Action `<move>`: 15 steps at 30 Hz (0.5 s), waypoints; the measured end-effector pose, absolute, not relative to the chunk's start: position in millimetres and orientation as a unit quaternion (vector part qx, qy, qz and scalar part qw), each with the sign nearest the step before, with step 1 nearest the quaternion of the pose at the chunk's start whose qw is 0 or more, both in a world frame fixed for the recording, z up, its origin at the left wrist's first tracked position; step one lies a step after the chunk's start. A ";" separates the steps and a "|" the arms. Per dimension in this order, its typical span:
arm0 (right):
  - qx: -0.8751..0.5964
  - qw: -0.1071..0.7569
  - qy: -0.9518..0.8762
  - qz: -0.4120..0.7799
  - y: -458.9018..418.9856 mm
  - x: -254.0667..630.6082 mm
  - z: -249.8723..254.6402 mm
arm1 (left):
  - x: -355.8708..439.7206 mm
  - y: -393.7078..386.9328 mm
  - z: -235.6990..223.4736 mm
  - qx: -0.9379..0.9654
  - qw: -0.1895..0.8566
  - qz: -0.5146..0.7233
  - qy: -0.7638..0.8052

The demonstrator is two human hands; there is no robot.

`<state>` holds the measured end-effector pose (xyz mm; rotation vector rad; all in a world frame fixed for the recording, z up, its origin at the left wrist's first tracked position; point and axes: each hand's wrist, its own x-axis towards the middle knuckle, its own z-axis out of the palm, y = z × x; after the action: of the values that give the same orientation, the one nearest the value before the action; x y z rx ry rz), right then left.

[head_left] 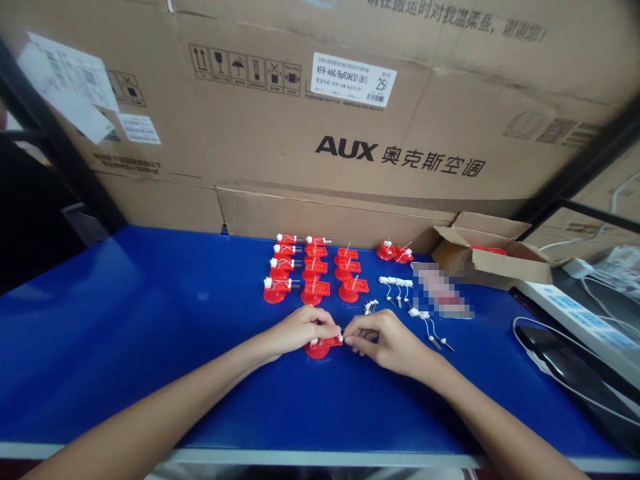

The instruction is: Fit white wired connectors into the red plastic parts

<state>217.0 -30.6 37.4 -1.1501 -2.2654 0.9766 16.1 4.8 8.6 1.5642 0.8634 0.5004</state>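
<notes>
My left hand (303, 330) grips a red plastic suction-base part (319, 347) on the blue table top (125, 320). My right hand (385, 340) comes in from the other side, its fingertips pinching a small white connector (341, 339) at the end of that part. Behind my hands stand several similar red parts (315, 270) in rows, some fitted with white connectors and thin wires. To the right of my right hand lie several loose white connectors with wire leads and metal tips (430, 330).
A large cardboard air-conditioner box (320, 147) stands along the table's back edge. At back right are an open small carton (493, 257) holding red pieces, a pixelated packet (440, 290), a white power strip (570, 313), a dark phone (560, 350) and cables.
</notes>
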 end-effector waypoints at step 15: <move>-0.403 0.203 -0.850 0.273 -32.7 214.6 33.7 | 16.7 5.7 5.9 0.728 0.541 0.211 0.363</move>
<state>214.6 -32.7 33.7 -1.1247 -2.3724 0.7607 16.7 5.7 5.9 1.7304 0.8635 0.5025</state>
